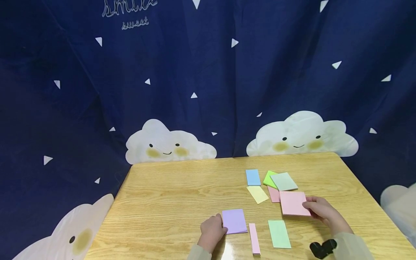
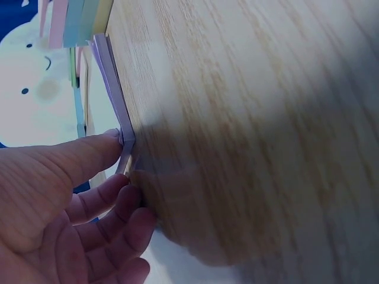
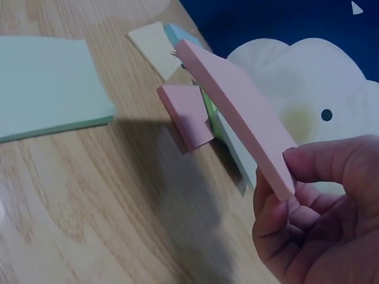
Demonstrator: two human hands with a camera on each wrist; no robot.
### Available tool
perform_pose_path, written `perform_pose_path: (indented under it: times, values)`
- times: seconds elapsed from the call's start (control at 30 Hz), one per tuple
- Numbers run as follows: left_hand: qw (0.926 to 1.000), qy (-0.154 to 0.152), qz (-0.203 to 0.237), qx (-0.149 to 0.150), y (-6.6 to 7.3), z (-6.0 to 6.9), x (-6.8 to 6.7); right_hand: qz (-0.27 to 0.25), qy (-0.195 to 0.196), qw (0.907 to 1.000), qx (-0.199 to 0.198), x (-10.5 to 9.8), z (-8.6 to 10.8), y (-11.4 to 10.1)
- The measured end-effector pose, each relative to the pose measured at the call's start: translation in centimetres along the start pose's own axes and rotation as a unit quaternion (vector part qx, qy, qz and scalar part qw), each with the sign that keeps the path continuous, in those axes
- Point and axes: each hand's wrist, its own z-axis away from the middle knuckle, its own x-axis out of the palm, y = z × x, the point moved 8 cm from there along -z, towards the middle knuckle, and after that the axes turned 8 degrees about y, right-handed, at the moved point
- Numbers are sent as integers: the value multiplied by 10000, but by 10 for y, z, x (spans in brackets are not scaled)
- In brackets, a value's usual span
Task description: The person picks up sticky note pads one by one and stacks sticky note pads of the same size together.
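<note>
My left hand (image 1: 212, 231) pinches the near left corner of a square purple note pad (image 1: 234, 221). In the left wrist view, thumb and fingers of the left hand (image 2: 77, 207) meet on the edge of the purple pad (image 2: 112, 89), low over the wood. A square pink pad (image 1: 294, 203) is gripped at its right side by my right hand (image 1: 325, 213). From the right wrist view, the pink pad (image 3: 243, 112) is tilted and raised above the table, between thumb and fingers of the right hand (image 3: 325, 207).
On the wooden table (image 1: 169, 195), a narrow pink pad (image 1: 254, 239) and a mint pad (image 1: 279, 234) lie between the hands. Farther back are blue (image 1: 252, 177), pale yellow (image 1: 258, 194), green (image 1: 269, 179), grey-green (image 1: 284, 181) and smaller pink (image 1: 273, 194) pads. A dark blue curtain (image 1: 175, 65) hangs behind.
</note>
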Motion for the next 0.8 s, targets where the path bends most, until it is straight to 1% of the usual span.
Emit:
perform_pose_path:
  times: [0.1,0.43,0.63,0.8]
  values:
    - [10000,33,41,14,1,-1,0,2,-22,9999,-112,1,2,-6]
    - [9999,37,138,21,1,-1,1,-27,-70,9996,-255,4,10,-22]
    - [9999,3,153,26,0,-1,1,-131,-86,9996,-235,5,13,-26]
    - [10000,0,71,35,1,-1,1,-261,-141,9993,-235,6,15,-30]
